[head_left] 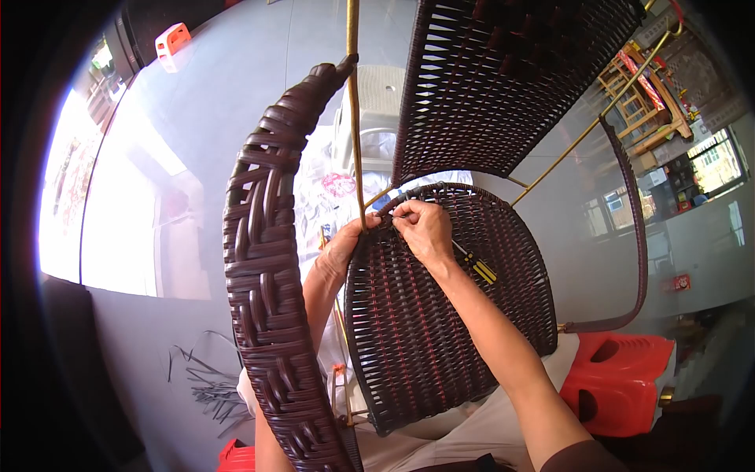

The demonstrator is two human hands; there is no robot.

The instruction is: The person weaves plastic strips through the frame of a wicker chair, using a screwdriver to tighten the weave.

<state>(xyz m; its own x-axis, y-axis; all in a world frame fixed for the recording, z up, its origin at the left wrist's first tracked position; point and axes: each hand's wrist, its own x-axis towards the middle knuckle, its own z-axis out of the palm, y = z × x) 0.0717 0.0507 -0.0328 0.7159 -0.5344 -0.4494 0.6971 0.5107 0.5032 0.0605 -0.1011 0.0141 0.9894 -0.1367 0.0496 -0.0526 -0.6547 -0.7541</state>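
Woven brown armrest (263, 259) partly hides the left forearm (318, 299). At the far rim of the dark seat (409, 330), the right hand's (425, 232) grip is pinched (on what, I cannot tell); the left hand's (344, 244) is unclear.

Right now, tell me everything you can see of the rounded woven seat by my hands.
The woven seat is a rounded, dark-rimmed panel of brown, plastic-looking strands, with reddish lines through the weave and small gaps between. It lies over your lap, below the woven backrest in the picture. Your left hand and right hand are at its upper-left rim; a yellow-handled tool rests on it.
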